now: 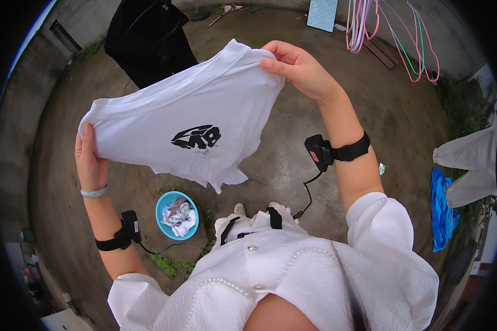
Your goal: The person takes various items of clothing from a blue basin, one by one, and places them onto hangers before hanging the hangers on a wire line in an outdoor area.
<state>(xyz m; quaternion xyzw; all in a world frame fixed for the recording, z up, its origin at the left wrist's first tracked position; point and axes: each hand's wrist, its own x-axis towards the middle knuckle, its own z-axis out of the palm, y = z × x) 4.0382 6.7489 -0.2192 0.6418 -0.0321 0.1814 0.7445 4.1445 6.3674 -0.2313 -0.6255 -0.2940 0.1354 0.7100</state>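
A white T-shirt (pixel 157 124) with a black print on its front is stretched out before me, its ribbed neckline along the upper edge. My left hand (pixel 90 153) pinches the shirt near its left end, the thumb in front and the fingers partly hidden by the cloth. Higher up and to the right, my right hand (pixel 298 68) grips the other end between thumb and fingers. The lower part of the shirt hangs loose and wrinkled above the concrete ground.
A blue basin (pixel 158 219) with damp-looking clothes stands on the ground below my left hand. Black garments (pixel 149 45) hang at the upper left. Pink and green hangers (pixel 418 70) hang at the upper right. Light trousers (pixel 474 169) and a blue plastic sheet (pixel 441 215) are at the right.
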